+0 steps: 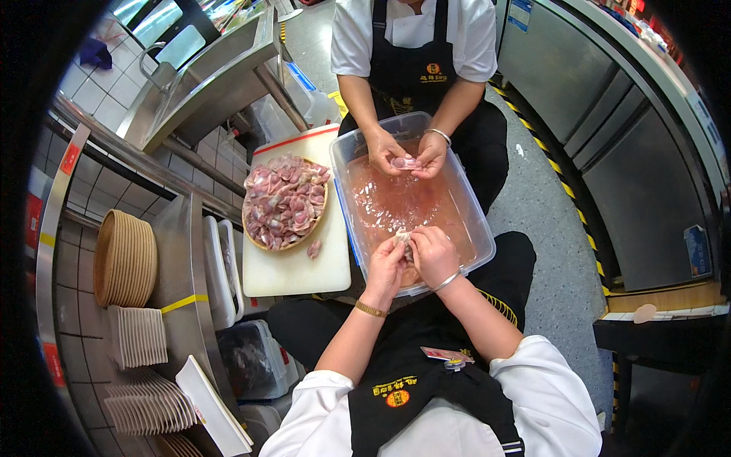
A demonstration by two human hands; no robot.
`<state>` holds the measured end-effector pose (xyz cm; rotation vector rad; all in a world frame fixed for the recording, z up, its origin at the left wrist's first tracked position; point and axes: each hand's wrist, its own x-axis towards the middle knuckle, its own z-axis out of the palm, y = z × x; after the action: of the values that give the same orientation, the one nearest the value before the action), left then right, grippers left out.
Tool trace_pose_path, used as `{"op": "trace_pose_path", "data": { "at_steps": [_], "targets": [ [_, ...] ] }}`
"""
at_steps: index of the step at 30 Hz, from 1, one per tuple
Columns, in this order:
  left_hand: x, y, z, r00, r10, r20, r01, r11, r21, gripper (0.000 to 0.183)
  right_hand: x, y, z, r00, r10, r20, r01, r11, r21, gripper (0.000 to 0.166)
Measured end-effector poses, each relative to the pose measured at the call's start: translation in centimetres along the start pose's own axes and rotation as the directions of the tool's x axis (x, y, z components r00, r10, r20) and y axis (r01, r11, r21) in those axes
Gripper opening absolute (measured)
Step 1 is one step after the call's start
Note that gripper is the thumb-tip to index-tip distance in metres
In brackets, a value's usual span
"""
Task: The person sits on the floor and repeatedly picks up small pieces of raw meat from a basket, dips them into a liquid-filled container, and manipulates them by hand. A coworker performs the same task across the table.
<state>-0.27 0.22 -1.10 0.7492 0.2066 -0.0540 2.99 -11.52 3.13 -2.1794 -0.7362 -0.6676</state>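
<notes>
Over the near end of a clear plastic tub [485, 243] of reddish water, my left hand [385, 268] and my right hand [435, 255] hold a small pale piece of meat [404, 240] between their fingertips. Much of that piece is hidden by the fingers. Left of the tub, a round basket [257, 244] is heaped with pink pieces of meat that look like gizzards [285, 197]. It rests on a white cutting board [297, 280], with one loose piece [314, 249] beside it.
Across the tub, a co-worker's hands [408, 157] hold another piece of meat. Stacked round baskets [125, 257] and pale dishes [140, 337] stand on a steel shelf [171, 257] at left. A steel sink [200, 80] is at upper left, steel cabinets [645, 188] at right.
</notes>
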Motion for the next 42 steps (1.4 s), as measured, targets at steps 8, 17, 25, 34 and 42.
{"op": "trace_pose_path", "data": {
  "at_steps": [8,17,25,34,42],
  "targets": [
    [-0.2,-0.1,0.1,0.998,0.027,-0.05,-0.022,0.994,0.11,0.018,-0.4,0.2,0.5,0.987,-0.054,0.15,0.083,0.978,-0.192,0.011],
    [-0.2,0.3,0.4,0.999,-0.04,-0.008,0.041,0.998,0.047,0.02,0.6,2.3,-0.2,0.978,0.2,0.06,-0.203,0.978,0.049,0.01],
    [0.3,0.1,-0.3,0.998,-0.06,-0.03,0.059,0.998,-0.03,0.022,2.7,7.0,-0.4,0.376,0.537,0.755,-0.072,0.829,-0.554,0.023],
    [0.1,0.0,-0.7,0.999,-0.044,0.016,0.044,0.997,-0.057,0.019,2.2,6.3,0.6,0.72,0.294,0.629,-0.288,0.951,-0.115,0.023],
    [-0.1,-0.4,-0.1,0.995,0.04,-0.092,-0.022,0.982,0.188,0.016,0.7,3.9,0.1,0.743,0.373,0.556,-0.558,0.804,0.205,0.021]
  ]
}}
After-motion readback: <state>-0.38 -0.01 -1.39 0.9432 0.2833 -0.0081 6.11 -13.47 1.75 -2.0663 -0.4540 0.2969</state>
